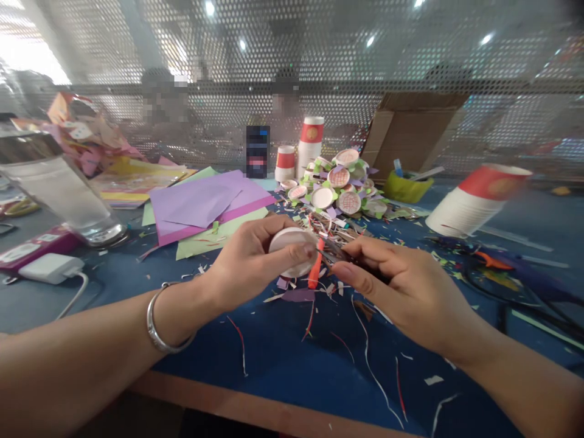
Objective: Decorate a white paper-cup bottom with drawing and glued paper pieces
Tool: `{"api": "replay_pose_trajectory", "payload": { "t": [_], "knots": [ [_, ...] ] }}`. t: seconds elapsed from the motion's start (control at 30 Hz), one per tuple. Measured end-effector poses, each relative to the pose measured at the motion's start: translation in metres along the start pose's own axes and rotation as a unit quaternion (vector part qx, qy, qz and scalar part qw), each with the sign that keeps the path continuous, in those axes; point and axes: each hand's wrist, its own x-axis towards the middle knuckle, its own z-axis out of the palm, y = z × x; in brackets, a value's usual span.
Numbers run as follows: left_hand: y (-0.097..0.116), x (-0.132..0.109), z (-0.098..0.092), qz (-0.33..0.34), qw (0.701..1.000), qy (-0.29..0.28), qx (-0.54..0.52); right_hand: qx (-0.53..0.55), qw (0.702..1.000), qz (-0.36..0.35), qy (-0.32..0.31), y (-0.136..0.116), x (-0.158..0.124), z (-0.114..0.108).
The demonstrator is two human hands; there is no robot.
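Observation:
My left hand (262, 252) is closed on a white round paper cup bottom (287, 246), thumb pressed across its face. My right hand (387, 277) grips a pair of dark scissors (335, 248), their blades pointing left at the edge of the cup bottom. The handles are mostly hidden by my fingers. Just under the blades, an orange stick-like object (314, 274) lies among paper scraps. Behind my hands rises a pile of cut cup bottoms (322, 198) with green and purple paper tabs.
Purple paper sheets (201, 201) lie left of centre. A glass of water (73, 201) and a white charger (52, 267) stand at left. Stacked paper cups (474, 204) lean at right, near a dark blue glue gun (524, 271). A cardboard box (413, 131) stands behind a yellow-green container (407, 187).

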Motion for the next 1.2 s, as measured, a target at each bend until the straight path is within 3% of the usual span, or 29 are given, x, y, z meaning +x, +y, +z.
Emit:
{"api": "replay_pose_trajectory", "payload": {
  "t": [0.33, 0.83, 1.07, 1.2],
  "knots": [
    [0.013, -0.008, 0.001, 0.101, 0.959, 0.059, 0.259, 0.006, 1.0, 0.026, -0.016, 0.001, 0.001, 0.002],
    [0.014, -0.011, 0.004, 0.201, 0.907, 0.08, 0.363, 0.021, 0.999, 0.012, -0.034, -0.002, 0.0, 0.003],
    [0.018, -0.01, 0.004, 0.148, 0.934, 0.063, 0.319, 0.021, 0.999, 0.007, -0.048, -0.004, 0.002, 0.001],
    [0.019, -0.005, -0.002, 0.065, 0.972, -0.002, 0.225, 0.011, 0.998, 0.019, -0.058, -0.001, 0.003, 0.001]
  ]
}}
